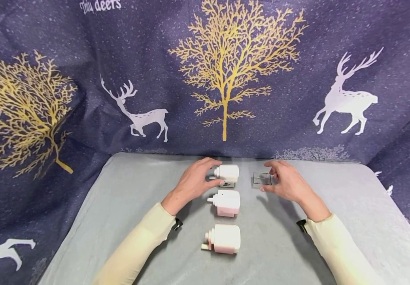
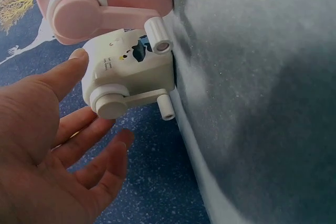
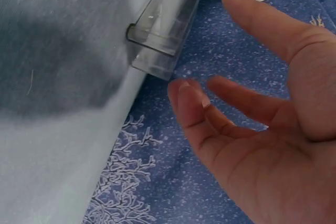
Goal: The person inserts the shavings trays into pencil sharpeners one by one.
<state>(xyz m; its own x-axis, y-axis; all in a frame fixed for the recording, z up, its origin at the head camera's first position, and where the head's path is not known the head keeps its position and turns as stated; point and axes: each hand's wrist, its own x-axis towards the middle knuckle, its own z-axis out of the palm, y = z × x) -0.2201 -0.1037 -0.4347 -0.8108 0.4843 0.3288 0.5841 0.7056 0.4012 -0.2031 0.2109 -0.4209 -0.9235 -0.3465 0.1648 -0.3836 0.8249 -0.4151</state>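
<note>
The farthest of three hand-crank pencil sharpeners is cream white (image 1: 229, 172), with small printed pictures on its side. My left hand (image 1: 197, 177) is at its crank end, thumb and fingers spread to either side. In the left wrist view the thumb tip is right by the cream sharpener (image 2: 136, 72); whether it touches, I cannot tell. To the right, a clear plastic shavings drawer (image 1: 262, 179) lies on the table. My right hand (image 1: 287, 180) is beside that drawer, its fingers loosely bent. A small gap separates them from the drawer (image 3: 167, 24) in the right wrist view.
Two pink-and-white crank sharpeners stand nearer on the grey table cover (image 1: 137, 206): a middle one (image 1: 228, 202) and a front one (image 1: 227, 238). Their cranks point left. Behind the table's far edge hangs a dark blue cloth (image 1: 190, 130) printed with trees and deer.
</note>
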